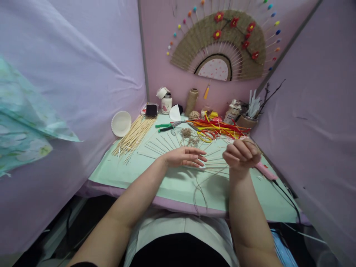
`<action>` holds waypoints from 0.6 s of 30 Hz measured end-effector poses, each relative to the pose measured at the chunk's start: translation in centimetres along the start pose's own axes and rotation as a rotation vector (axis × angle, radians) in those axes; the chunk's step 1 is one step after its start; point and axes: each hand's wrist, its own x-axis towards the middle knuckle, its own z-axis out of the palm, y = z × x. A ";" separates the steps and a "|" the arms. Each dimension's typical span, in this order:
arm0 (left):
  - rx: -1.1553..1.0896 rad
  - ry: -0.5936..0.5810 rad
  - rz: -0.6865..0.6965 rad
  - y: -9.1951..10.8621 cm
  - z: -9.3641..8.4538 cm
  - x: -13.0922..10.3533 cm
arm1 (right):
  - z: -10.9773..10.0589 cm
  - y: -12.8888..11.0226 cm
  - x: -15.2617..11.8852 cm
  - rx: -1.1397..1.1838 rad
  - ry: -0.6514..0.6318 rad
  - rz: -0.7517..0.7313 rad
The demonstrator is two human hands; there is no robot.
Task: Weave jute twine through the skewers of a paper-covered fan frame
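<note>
My left hand (185,157) lies palm down over a fan of thin sticks (155,147), its fingers stretched and slightly apart. Beneath the fingers, a bit of white (202,167) shows at the base of the sticks; the rest is covered. To the right, my right hand (241,154) is raised above the table and closed, with jute twine in its fingers. The loose twine (198,190) loops down over the table's front edge, and a strand runs up toward the right hand. Behind the left hand sits a small tangled twine ball (185,132).
Bamboo sticks (135,137) are heaped at left beside a white dish (121,124). Green-handled pliers (167,127) and red, orange and yellow pipe cleaners (222,128) lie behind. A pink corded glue gun (265,171) rests at right. A finished fan (178,52) hangs on the wall.
</note>
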 end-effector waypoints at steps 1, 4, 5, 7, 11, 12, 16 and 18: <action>-0.006 0.032 0.002 -0.1 -0.1 0.1 | -0.6 -0.2 -0.2 0.027 0.004 -0.019; -0.004 0.077 -0.010 -0.3 -0.2 0.3 | -3.0 -1.0 -0.5 0.201 -0.063 -0.121; 0.009 0.070 -0.017 -0.4 -0.1 0.3 | -3.7 -1.4 -0.6 0.259 -0.101 -0.158; 0.050 0.021 -0.034 -0.5 0.1 0.3 | -4.8 -2.5 -1.0 0.336 -0.149 -0.205; 0.126 -0.144 -0.096 -0.6 0.5 0.2 | -3.2 -4.8 -1.7 0.327 -0.265 -0.162; 0.137 -0.176 -0.107 -0.6 0.6 0.2 | -2.0 -5.2 -1.6 0.252 -0.327 -0.094; 0.107 -0.161 -0.061 -0.6 0.4 0.2 | 3.6 -4.8 -0.5 -0.261 -0.388 0.340; 0.044 -0.054 0.001 -0.7 0.3 0.5 | 5.6 -3.5 0.0 -0.383 -0.355 0.415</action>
